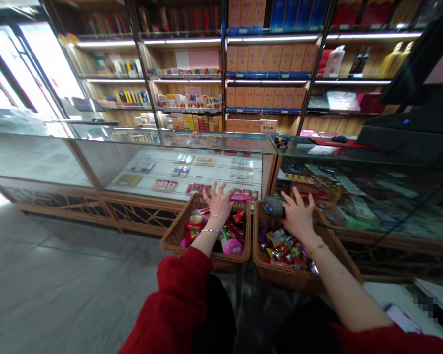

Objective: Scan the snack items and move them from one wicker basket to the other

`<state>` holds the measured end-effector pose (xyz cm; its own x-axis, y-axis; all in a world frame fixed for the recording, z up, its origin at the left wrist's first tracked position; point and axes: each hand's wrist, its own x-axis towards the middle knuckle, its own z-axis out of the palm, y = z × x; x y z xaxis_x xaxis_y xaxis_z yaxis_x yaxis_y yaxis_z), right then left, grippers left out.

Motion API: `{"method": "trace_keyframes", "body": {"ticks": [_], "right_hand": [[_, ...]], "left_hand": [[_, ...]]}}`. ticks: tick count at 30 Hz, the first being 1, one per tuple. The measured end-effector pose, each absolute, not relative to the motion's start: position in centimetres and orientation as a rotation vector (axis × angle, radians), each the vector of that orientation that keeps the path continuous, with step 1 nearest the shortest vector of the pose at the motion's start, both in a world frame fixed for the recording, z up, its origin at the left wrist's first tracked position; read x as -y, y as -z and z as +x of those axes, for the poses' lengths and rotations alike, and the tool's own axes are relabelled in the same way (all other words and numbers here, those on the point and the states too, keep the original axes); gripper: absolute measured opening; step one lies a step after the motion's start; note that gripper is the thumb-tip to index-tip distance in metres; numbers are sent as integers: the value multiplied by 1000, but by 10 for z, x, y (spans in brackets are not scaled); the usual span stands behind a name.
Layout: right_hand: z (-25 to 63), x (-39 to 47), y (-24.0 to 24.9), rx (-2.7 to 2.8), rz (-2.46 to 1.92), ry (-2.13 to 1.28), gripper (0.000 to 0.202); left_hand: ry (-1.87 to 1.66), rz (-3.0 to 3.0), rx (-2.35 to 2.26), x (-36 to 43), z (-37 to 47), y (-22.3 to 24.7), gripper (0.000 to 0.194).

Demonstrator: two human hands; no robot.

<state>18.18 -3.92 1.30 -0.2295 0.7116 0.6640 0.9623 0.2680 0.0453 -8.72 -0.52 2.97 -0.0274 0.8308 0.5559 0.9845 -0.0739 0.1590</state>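
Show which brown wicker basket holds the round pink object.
The left brown wicker basket: the round pink object lies near its front edge. In the right brown wicker basket, none is visible.

Left hand (pixel 219 205): fingers spread over the left wicker basket (pixel 170 237), a pink item (pixel 239 196) by its fingers; whether they touch is hard to tell.
Right hand (pixel 300 217): fingers spread over the right wicker basket (pixel 280 276), just beside a dark round object (pixel 273 206) with a blue light.
Left basket's load: mixed bright packets (pixel 194 231) and a round pink container (pixel 233 247).
Right basket's load: small shiny wrapped pieces (pixel 288 251).
Glass counter (pixel 177 140): behind the baskets, flat packs (pixel 164 185) laid out inside.
Shelves (pixel 184 78): beyond the counter, with rows of orange-and-blue boxes (pixel 269 60).
Phone-like object (pixel 403 318): at lower right, on a pale surface (pixel 382 292).
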Motion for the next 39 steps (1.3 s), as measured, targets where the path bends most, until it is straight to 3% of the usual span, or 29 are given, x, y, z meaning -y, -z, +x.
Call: {"method": "trace_keyframes", "body": {"ticks": [5, 21, 39], "right_hand": [[185, 41, -13, 2017, -1529, 659, 31], [200, 44, -13, 1988, -1592, 660, 29], [262, 49, 3, 1914, -1731, 689, 24]], "left_hand": [[777, -1903, 1949, 2, -89, -29, 54], [829, -1936, 1902, 1, -72, -24, 52], [771, -2192, 1700, -6, 15, -24, 61]]}}
